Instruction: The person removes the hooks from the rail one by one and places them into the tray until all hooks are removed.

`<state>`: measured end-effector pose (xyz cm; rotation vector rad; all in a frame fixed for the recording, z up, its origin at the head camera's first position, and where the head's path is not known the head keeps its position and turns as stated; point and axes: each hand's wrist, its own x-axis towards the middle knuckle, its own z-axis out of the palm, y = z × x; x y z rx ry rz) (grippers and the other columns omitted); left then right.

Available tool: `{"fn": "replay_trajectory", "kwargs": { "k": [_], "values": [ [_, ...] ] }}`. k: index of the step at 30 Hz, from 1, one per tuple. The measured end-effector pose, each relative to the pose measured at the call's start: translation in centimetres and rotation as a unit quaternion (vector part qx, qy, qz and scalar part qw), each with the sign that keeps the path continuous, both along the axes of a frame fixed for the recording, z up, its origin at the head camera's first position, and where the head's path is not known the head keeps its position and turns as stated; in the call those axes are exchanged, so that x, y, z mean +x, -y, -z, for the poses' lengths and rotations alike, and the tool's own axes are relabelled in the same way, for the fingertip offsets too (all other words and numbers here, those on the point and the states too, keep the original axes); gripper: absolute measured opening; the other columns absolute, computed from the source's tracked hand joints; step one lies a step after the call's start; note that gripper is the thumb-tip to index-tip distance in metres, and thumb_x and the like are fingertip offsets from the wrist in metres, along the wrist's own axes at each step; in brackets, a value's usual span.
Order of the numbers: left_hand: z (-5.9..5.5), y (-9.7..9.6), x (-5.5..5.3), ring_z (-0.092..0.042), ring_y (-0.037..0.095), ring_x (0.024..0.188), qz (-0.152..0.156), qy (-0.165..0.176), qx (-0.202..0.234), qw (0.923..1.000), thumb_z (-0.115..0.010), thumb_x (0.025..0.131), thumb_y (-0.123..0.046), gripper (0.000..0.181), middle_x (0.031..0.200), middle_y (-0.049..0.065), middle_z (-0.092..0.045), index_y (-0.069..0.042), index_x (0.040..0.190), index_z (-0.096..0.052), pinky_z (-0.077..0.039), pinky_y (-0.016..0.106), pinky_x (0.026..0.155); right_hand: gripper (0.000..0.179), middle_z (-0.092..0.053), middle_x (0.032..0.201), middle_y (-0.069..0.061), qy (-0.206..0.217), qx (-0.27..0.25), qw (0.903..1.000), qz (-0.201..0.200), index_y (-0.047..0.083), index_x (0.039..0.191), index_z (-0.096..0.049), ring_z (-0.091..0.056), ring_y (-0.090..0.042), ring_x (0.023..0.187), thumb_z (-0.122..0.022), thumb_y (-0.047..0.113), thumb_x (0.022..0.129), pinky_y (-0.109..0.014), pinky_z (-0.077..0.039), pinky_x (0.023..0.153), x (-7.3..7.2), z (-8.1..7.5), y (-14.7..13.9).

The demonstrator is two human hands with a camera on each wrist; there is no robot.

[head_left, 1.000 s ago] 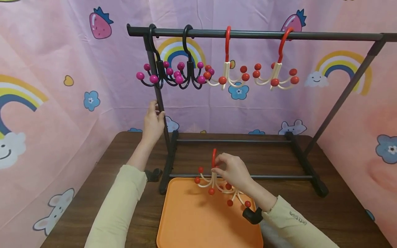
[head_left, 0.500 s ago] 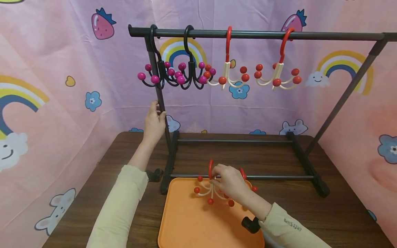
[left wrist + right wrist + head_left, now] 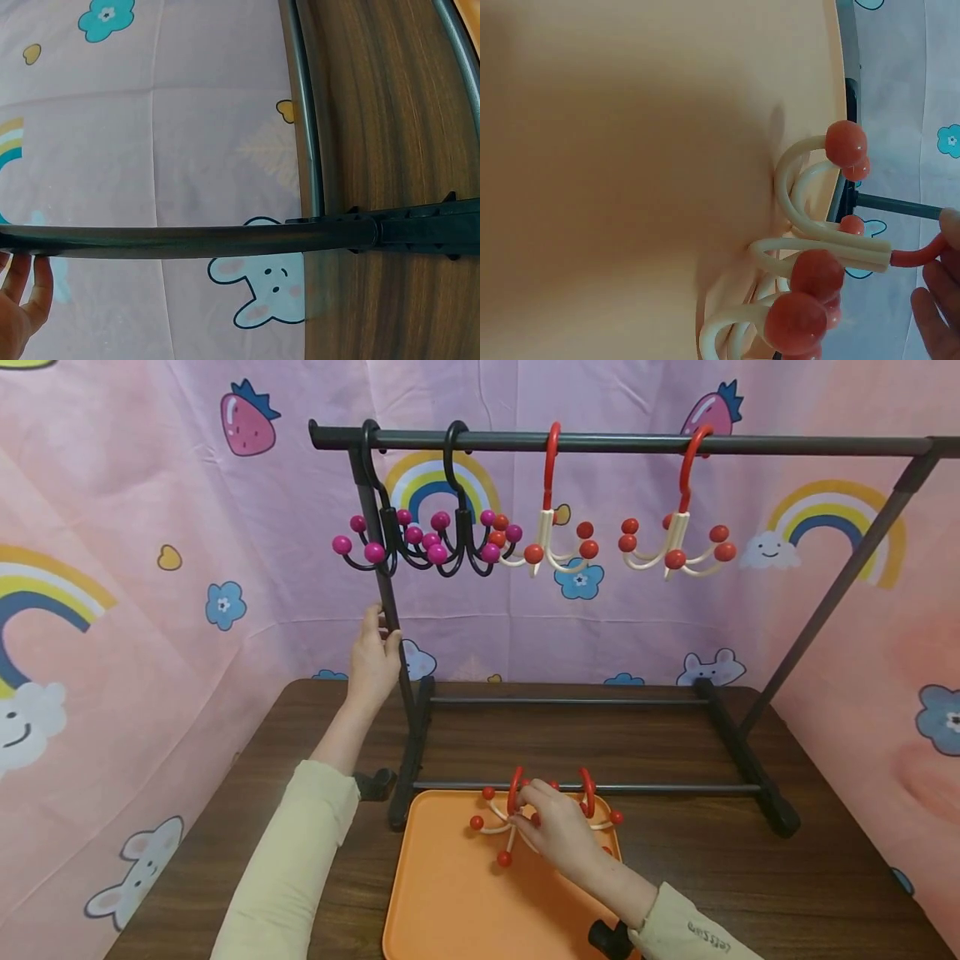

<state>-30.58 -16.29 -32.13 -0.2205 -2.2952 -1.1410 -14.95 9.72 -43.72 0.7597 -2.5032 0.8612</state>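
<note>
My right hand [image 3: 558, 831] pinches the red hook stem of a cream multi-arm hanger [image 3: 855, 251] with red ball tips. It is low over the far end of an orange tray [image 3: 465, 893], its arms close to the surface. Beside it on the tray is a second hanger of this kind, its red hook [image 3: 588, 793] showing and its arms partly hidden by my hand. My left hand [image 3: 372, 664] touches the left post [image 3: 180, 242] of a black rack, fingertips right at the tube in the left wrist view.
From the rack's top bar [image 3: 622, 442] hang two black hangers [image 3: 462, 531] with magenta balls and two red-and-cream hangers [image 3: 677, 531]. The rack's base [image 3: 776, 810] stands on a dark wooden table [image 3: 750, 885]. A patterned cloth [image 3: 285, 527] rises behind.
My right hand has lowered the pinched hanger toward the tray. The second hanger's red hook has come into sight behind the hand. My left hand keeps its place at the post.
</note>
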Motion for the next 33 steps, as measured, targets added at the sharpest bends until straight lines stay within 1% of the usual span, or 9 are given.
{"fn": "replay_trajectory", "kwargs": {
  "k": [4, 8, 10, 13, 15, 17, 23, 28, 33],
  "values": [
    [-0.1, 0.1, 0.1, -0.056, 0.031, 0.100, -0.002, -0.002, 0.001, 1.0000, -0.046, 0.094, -0.013, 0.036, 0.112, 0.019, -0.054, -0.009, 0.128, -0.035, -0.048, 0.047, 0.077, 0.021, -0.057, 0.078, 0.001, 0.009, 0.014, 0.9998, 0.008, 0.012, 0.081, -0.060, -0.047, -0.006, 0.058, -0.077, 0.009, 0.069, -0.014, -0.040, 0.051, 0.2, -0.4, 0.0],
    [0.0, 0.2, 0.1, -0.056, 0.032, 0.100, -0.004, -0.008, -0.001, 1.0000, -0.047, 0.094, -0.013, 0.035, 0.110, 0.019, -0.054, -0.009, 0.127, -0.036, -0.048, 0.047, 0.078, 0.022, -0.059, 0.083, 0.002, 0.023, 0.029, 0.9992, 0.016, 0.011, 0.086, -0.061, -0.058, -0.008, 0.067, -0.075, 0.005, 0.071, -0.018, -0.048, 0.057, 0.6, -2.1, -0.4],
    [0.1, 0.3, 0.0, -0.056, 0.032, 0.100, -0.006, -0.006, -0.002, 1.0000, -0.047, 0.094, -0.013, 0.035, 0.111, 0.019, -0.054, -0.009, 0.127, -0.036, -0.048, 0.047, 0.078, 0.023, -0.060, 0.085, 0.002, 0.006, 0.034, 0.9993, 0.016, 0.011, 0.087, -0.062, -0.061, -0.010, 0.071, -0.075, 0.003, 0.071, -0.019, -0.050, 0.059, 0.6, -3.4, -0.8],
    [0.1, 0.4, 0.0, -0.056, 0.032, 0.100, -0.006, 0.001, -0.002, 1.0000, -0.047, 0.094, -0.014, 0.036, 0.112, 0.018, -0.054, -0.010, 0.127, -0.035, -0.048, 0.047, 0.077, 0.020, -0.061, 0.084, 0.003, -0.048, 0.047, 0.9976, 0.015, 0.012, 0.087, -0.063, -0.061, -0.007, 0.070, -0.074, 0.004, 0.073, -0.019, -0.050, 0.058, 0.0, -5.4, -1.6],
    [0.2, 0.5, 0.0, -0.056, 0.032, 0.100, -0.008, 0.001, -0.004, 1.0000, -0.047, 0.094, -0.014, 0.035, 0.112, 0.018, -0.053, -0.009, 0.127, -0.035, -0.048, 0.047, 0.077, 0.018, -0.061, 0.084, 0.004, -0.087, 0.061, 0.9942, 0.017, 0.013, 0.088, -0.064, -0.059, -0.006, 0.069, -0.073, 0.006, 0.075, -0.020, -0.049, 0.058, -0.6, -6.7, -2.3],
    [0.2, 0.5, 0.0, -0.056, 0.032, 0.100, -0.006, 0.001, -0.005, 1.0000, -0.047, 0.094, -0.013, 0.035, 0.112, 0.019, -0.053, -0.009, 0.127, -0.035, -0.049, 0.047, 0.077, 0.016, -0.061, 0.083, 0.004, -0.115, 0.071, 0.9906, 0.026, 0.013, 0.089, -0.065, -0.058, -0.006, 0.068, -0.072, 0.007, 0.076, -0.022, -0.048, 0.056, -1.3, -8.2, -3.1],
    [0.3, 0.2, 0.1, -0.056, 0.031, 0.100, 0.004, 0.007, 0.000, 1.0000, -0.046, 0.095, -0.013, 0.036, 0.114, 0.018, -0.052, -0.009, 0.128, -0.034, -0.049, 0.047, 0.077, 0.013, -0.064, 0.084, -0.001, -0.161, 0.074, 0.9811, 0.078, 0.011, 0.091, -0.067, -0.061, -0.015, 0.070, -0.069, 0.011, 0.078, -0.031, -0.048, 0.056, -3.3, -13.3, -5.8],
    [0.3, 0.2, 0.0, -0.057, 0.032, 0.100, 0.003, -0.004, -0.009, 0.9999, -0.046, 0.095, -0.013, 0.037, 0.113, 0.020, -0.052, -0.008, 0.129, -0.033, -0.049, 0.046, 0.077, 0.017, -0.066, 0.087, -0.009, -0.200, 0.047, 0.9714, 0.118, 0.005, 0.098, -0.066, -0.063, -0.025, 0.079, -0.066, 0.009, 0.081, -0.039, -0.048, 0.060, -5.1, -18.1, -8.2],
    [0.1, 0.1, 0.1, -0.056, 0.033, 0.099, 0.003, -0.018, -0.019, 0.9997, -0.046, 0.094, -0.013, 0.037, 0.111, 0.021, -0.051, -0.007, 0.128, -0.033, -0.048, 0.046, 0.077, 0.019, -0.066, 0.094, -0.015, -0.243, 0.010, 0.9565, 0.161, 0.001, 0.101, -0.065, -0.062, -0.029, 0.088, -0.062, 0.010, 0.084, -0.042, -0.048, 0.070, -6.3, -22.3, -10.0]
  ]
}}
